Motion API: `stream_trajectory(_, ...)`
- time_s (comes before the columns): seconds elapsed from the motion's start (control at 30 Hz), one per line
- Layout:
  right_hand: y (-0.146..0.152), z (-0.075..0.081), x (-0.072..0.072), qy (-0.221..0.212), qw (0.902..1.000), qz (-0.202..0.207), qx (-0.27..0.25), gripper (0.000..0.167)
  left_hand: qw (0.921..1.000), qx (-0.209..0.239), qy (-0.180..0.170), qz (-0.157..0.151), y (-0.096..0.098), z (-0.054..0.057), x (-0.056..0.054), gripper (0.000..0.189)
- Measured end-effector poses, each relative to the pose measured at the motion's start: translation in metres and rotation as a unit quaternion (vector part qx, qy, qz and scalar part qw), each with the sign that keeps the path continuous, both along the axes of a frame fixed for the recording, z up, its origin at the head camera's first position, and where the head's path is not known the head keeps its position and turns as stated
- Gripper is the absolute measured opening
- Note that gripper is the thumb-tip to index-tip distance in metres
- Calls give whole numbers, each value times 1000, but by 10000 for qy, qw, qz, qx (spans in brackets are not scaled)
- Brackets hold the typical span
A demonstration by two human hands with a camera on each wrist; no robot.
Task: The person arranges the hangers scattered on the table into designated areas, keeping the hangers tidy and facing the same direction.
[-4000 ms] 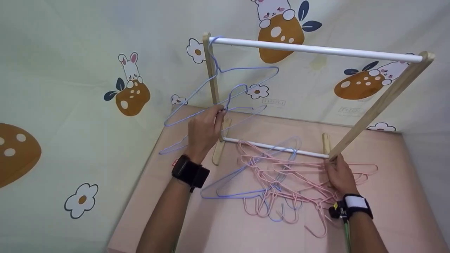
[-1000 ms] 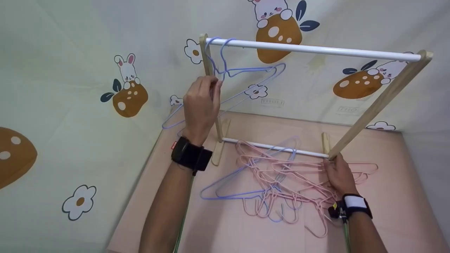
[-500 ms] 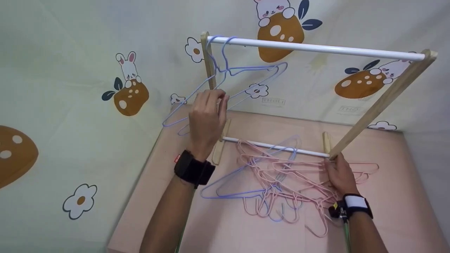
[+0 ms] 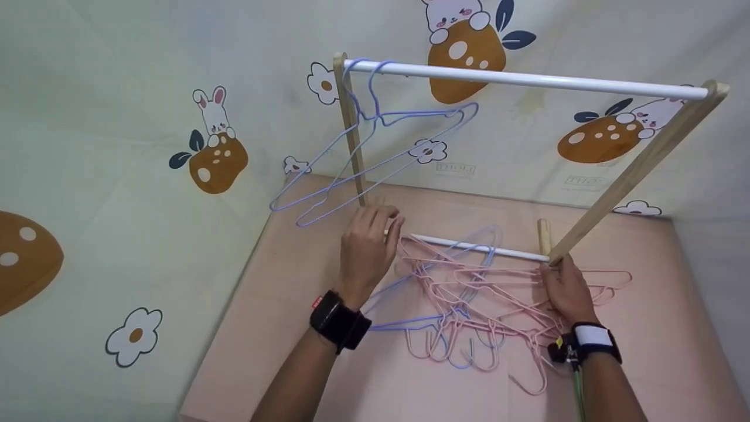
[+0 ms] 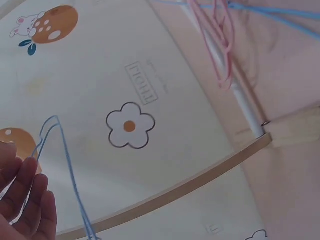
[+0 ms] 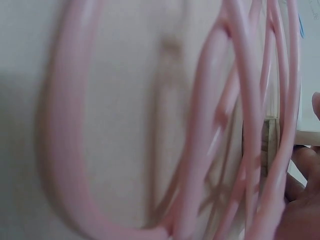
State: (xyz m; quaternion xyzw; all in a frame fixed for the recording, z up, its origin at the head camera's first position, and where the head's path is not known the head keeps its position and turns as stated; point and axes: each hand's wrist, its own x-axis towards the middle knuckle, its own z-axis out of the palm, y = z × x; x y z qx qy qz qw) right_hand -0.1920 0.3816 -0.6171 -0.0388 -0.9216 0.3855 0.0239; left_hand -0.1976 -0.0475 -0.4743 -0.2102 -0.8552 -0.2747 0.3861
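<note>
"Head view first: what is the left hand [image 4: 368,252] doing?"

"Holding nothing that shows. Its fingers bend loosely, in front of the left end of the lower bar [image 4: 521,254] of the rack [image 4: 527,79]. Whether a fingertip touches anything there cannot be told."

"And the right hand [image 4: 568,293]?"

"Over to the right, it grips the bottom of the right post [image 4: 634,176]."

"Where are the blue hangers?"

"The hanging blue hangers [image 4: 375,118] are at the left end of the top bar [image 4: 445,72], higher than the left hand and apart from it. The loose blue hangers [image 4: 410,322] lie on the counter [image 4: 263,328], to the right of that hand and toward the near side. Its wrist hides their left corners."

"How do they run?"

"Their long straight side slants from near left to far right, and the hooks point to the near side."

"So which hand is nearer?"

"The left. The right hand is beside the pink hangers [image 4: 530,336], which are mixed with the right part of the blue ones, and it is taken up with the post. In judgement, any reach for the loose blue ones hinges on that: their less crowded end faces the left hand, their other end the pink tangle."
</note>
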Motion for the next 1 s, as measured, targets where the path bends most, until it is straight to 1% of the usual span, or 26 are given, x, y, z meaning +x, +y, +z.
stream_trajectory(0.27, 0, 0, 1, 29, 10000, 5, -28, 43, 9985, -58, -545, -4, 8, -61, 18, 15)
stream_trajectory(0.4, 0, 0, 1, 38, 10000, 5, -48, 42, 9975, -85, -706, 1, 9, -85, 25, 16)
stream_trajectory(0.5, 0, -1, 1, 15, 10000, 11, -39, 41, 9965, -148, -818, 53, 10, -102, 31, 17)
stream_trajectory(0.63, 0, -2, -1, -12, 10000, -4, -6, 40, 9940, -267, -1051, 117, 10, -119, 39, 17)
stream_trajectory(0.77, 0, -2, -1, -51, 10000, -67, 5, 41, 9906, -429, -1294, 121, 9, -132, 46, 18)
stream_trajectory(0.9, 0, -3, -1, -49, 10000, -79, 21, 41, 9851, -639, -1595, -10, 7, -141, 54, 20)
stream_trajectory(1.0, -1, -2, 0, 6, 10000, -73, -16, 41, 9776, -813, -1927, -217, 5, -145, 59, 19)
